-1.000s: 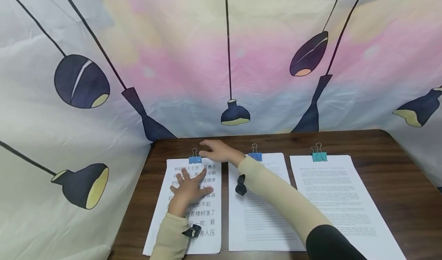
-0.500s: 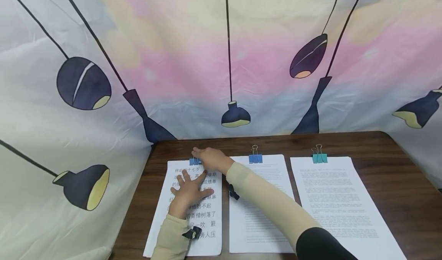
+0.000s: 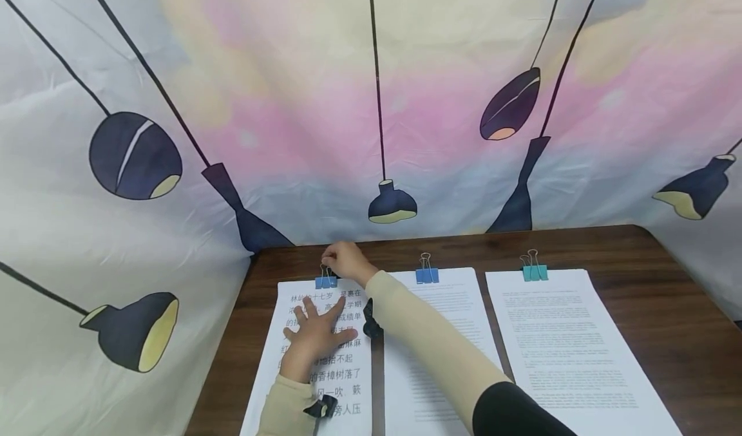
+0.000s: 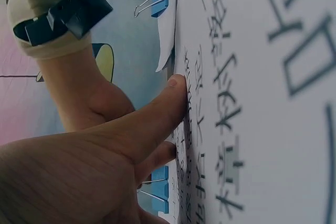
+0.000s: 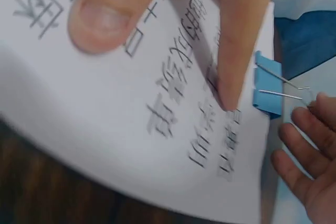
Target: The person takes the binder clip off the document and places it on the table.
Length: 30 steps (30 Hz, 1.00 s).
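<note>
A blue binder clip (image 3: 326, 283) grips the top edge of the left stack of printed paper (image 3: 268, 362), its wire handles standing up. My right hand (image 3: 347, 260) is at that clip; in the right wrist view, its thumb and forefinger pinch the end of a wire handle (image 5: 283, 83), while the other fingers stay loosely bent. My left hand (image 3: 315, 336) lies spread on the large-print top sheet, fingers straight. Its thumb (image 4: 170, 95) touches the page in the left wrist view. Part of the text is hidden beneath this hand.
A middle paper stack (image 3: 435, 359) with a blue binder clip (image 3: 427, 275) lies under my right forearm. Farther right is another stack (image 3: 556, 333) with a teal clip (image 3: 534, 272). The wooden table (image 3: 626, 275) ends at a curtain (image 3: 301, 101) printed with lamps.
My right hand has moved left to the left stack's clip, and its fingers have drawn together at the wire handle. The left hand stays on the page. The head view has tilted slightly up.
</note>
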Available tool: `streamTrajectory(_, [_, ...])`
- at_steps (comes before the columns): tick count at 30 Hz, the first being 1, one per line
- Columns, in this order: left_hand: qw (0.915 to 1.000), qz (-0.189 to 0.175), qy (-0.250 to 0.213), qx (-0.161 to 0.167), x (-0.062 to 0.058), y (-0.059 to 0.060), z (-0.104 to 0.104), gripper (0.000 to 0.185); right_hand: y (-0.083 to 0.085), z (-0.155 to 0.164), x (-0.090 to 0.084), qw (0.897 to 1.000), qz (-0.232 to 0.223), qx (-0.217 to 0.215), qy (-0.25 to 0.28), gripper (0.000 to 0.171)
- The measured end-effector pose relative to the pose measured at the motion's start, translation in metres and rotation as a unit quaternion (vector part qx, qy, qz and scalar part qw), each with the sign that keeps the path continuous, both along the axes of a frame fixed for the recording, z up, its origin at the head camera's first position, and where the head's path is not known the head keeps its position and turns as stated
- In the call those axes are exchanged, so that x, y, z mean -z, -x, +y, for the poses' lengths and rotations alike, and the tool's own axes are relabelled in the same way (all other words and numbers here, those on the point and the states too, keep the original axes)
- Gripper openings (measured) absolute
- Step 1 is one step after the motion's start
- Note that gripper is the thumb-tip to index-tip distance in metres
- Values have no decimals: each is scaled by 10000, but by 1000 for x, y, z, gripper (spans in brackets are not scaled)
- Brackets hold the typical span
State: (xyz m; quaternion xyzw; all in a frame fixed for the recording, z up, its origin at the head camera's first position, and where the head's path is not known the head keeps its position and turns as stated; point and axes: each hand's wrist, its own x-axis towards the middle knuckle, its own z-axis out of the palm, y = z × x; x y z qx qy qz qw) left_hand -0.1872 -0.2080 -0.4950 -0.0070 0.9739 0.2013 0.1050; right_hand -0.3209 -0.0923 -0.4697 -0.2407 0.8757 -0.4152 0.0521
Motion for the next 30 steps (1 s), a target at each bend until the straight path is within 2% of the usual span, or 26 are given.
streamTrajectory(6, [10000,22,-1,30,-3,0,5,81,4,4,9,9945,-908,289,434,30])
streamTrajectory(13, [10000,-26,74,24,-2,0,6,80,5,7,13,9883,-1380,369,540,34])
streamTrajectory(19, [9999,-40,76,78,-2,-1,9,80,9,10,16,9849,-1620,416,445,33])
streamTrajectory(23, [9999,61,64,137,-1,1,8,79,13,10,16,9856,-1576,425,444,33])
streamTrajectory(30, [10000,-15,87,34,-1,2,3,79,16,1,17,9839,-1662,407,510,29])
